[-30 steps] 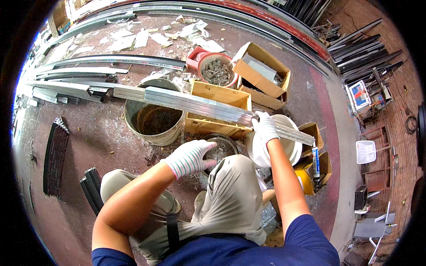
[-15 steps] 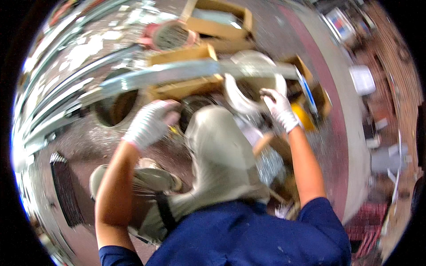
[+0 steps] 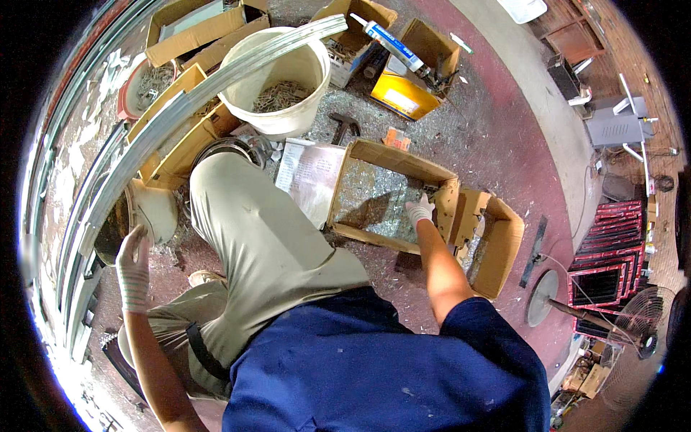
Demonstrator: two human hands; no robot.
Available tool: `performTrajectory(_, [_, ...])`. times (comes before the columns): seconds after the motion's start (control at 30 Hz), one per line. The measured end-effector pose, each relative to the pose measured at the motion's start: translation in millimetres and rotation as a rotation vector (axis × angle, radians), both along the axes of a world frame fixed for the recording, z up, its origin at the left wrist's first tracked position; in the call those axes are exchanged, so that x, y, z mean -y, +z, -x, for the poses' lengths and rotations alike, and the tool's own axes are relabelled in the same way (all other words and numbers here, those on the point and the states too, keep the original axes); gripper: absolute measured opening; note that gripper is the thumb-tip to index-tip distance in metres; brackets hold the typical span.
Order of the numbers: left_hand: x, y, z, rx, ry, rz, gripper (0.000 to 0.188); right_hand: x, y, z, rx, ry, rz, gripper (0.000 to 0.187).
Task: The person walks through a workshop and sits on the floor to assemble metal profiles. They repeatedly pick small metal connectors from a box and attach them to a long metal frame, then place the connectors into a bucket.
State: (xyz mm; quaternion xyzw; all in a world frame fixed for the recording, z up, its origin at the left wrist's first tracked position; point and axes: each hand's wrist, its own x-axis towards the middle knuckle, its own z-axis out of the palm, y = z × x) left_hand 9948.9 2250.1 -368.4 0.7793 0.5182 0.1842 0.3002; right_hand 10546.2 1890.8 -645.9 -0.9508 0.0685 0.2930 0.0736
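My right hand, in a white glove, reaches down into the right end of an open cardboard box. Small shiny metal pieces cover the box's bottom. Its fingers look apart near a little pile in the corner, though the fingertips are partly hidden. My left hand, gloved with striped ribbing, is raised beside my knee with fingers apart and nothing in it. Close to it a bucket lies on the floor. A long metal channel slants over the containers ahead of me.
Beyond my knee stands a white bucket holding small metal parts. A hammer, a sealant tube on a yellow box, and a printed sheet lie around. Another carton adjoins my right. A fan stands far right.
My view has swung rightward. My right hand has moved from beside the white bucket down into the cardboard box. My left hand has dropped back nearer my left side.
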Motion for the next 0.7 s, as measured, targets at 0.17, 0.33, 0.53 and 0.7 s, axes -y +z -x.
performTrajectory(0.17, [30.2, -13.7, 39.7, -0.018, 0.105, 0.0, 0.027, -15.0, -33.5, -21.2, 0.13, -0.19, -0.317, 0.073])
performTrajectory(0.33, [37.0, -21.7, 33.9, -0.106, 0.098, -0.025, 0.024, -20.7, -36.8, -52.8, 0.093, -0.306, -0.302, 0.066])
performTrajectory(0.53, [45.8, -25.8, 28.6, -0.168, 0.083, -0.095, 0.021, -14.4, 17.9, -40.3, 0.007, -0.246, -0.344, 0.055])
performTrajectory(0.7, [41.0, -20.0, 7.3, -0.219, 0.008, -0.146, 0.02, 10.9, -24.3, -25.9, 0.171, -0.099, -0.213, 0.075])
